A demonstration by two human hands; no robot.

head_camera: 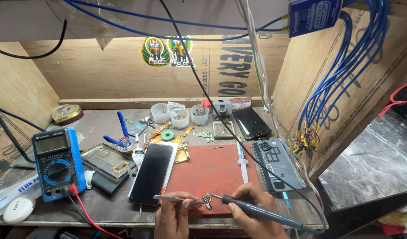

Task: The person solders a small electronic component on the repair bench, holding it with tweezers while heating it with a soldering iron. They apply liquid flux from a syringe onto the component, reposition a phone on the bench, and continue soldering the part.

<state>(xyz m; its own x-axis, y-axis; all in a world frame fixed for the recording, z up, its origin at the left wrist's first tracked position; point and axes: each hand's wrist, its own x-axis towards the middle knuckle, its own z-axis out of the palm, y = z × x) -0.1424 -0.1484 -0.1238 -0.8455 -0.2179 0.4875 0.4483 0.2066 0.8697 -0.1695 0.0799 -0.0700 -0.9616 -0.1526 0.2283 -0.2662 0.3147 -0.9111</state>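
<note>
Hidden, cropped or illegible items, lower and outer frame:

- Your left hand [173, 217] and right hand [255, 211]: wrists cut by the bottom edge.
- Small circuit part [207, 201] at your tweezers' [177, 199] tip: too small to identify.
- Soldering iron [261, 211]: its cable leaves the frame at the bottom edge.
- Plastic cups [180, 117], upper centre: contents too small to identify.
- White oval object [18, 209], lower left: kind unclear.
- Blue box [314, 15], top right: cropped by the top edge.
</note>
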